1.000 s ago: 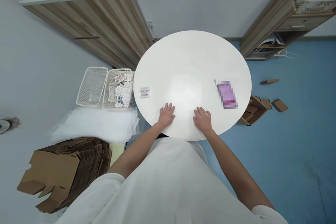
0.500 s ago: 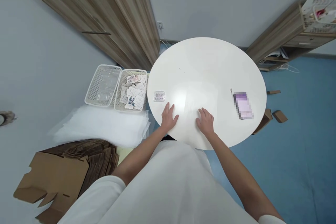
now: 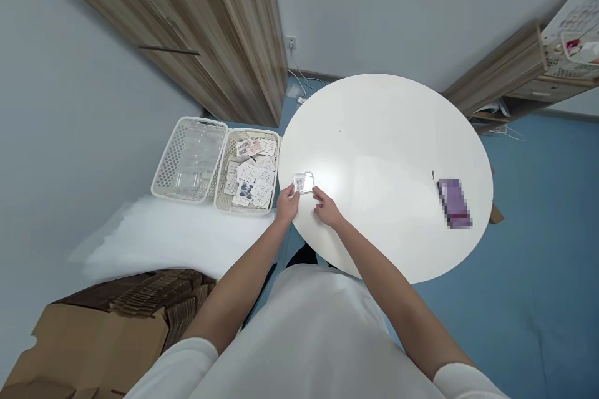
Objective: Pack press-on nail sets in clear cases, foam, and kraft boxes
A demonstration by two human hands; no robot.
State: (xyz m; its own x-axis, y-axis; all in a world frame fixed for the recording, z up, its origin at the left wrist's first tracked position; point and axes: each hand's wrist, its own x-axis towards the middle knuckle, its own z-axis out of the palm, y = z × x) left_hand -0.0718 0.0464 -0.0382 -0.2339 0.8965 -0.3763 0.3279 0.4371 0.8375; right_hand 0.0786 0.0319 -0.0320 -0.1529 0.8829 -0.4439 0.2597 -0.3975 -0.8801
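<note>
A small clear plastic box is at the left side of the white oval table, between my two hands. Something dark and patterned shows through its left half; the contents are too small to make out. My left hand pinches the box at its lower left corner. At the right edge, my right hand has its thumb and fingers closed on the box too.
Left of the table stand a white basket of printed cards and a white basket of clear plastic boxes. White sheets and flattened cardboard boxes lie nearer me. A blurred purple object lies on the table's right side.
Both hands lay spread on the table before. My right hand has moved left, and both hands now hold the clear box. The view has shifted slightly.
</note>
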